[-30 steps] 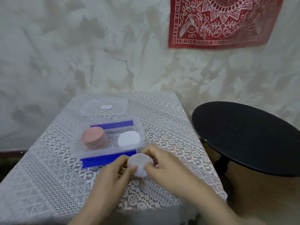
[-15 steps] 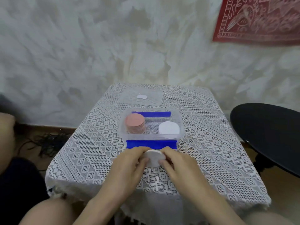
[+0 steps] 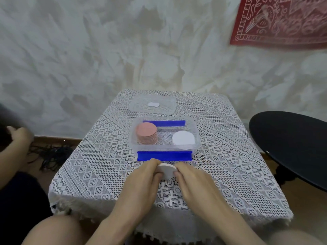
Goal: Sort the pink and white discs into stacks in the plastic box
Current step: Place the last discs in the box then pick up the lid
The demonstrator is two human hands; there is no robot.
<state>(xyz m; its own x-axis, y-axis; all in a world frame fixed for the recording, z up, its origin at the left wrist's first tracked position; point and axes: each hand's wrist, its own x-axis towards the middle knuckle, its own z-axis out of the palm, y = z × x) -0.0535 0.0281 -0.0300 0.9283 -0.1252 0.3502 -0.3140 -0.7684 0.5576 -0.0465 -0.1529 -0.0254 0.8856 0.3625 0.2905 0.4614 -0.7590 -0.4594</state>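
Observation:
A clear plastic box (image 3: 195, 129) with blue side clips sits mid-table. Inside it, a stack of pink discs (image 3: 146, 132) stands on the left and a white disc (image 3: 183, 138) lies on the right. Just in front of the box, my left hand (image 3: 144, 177) and my right hand (image 3: 192, 179) hold a small stack of white discs (image 3: 166, 169) between their fingertips, one hand on each side. How many discs are in that stack is hidden by my fingers.
The box's clear lid (image 3: 153, 104) lies behind it near the table's far edge. A white lace cloth (image 3: 99, 156) covers the small table. A black round stool (image 3: 290, 144) stands at the right. Another person's hand (image 3: 19, 137) and cables are at the left.
The view has swung so the table is centred. Both hands stay around the white discs in front of the box, closing in a little more tightly on them.

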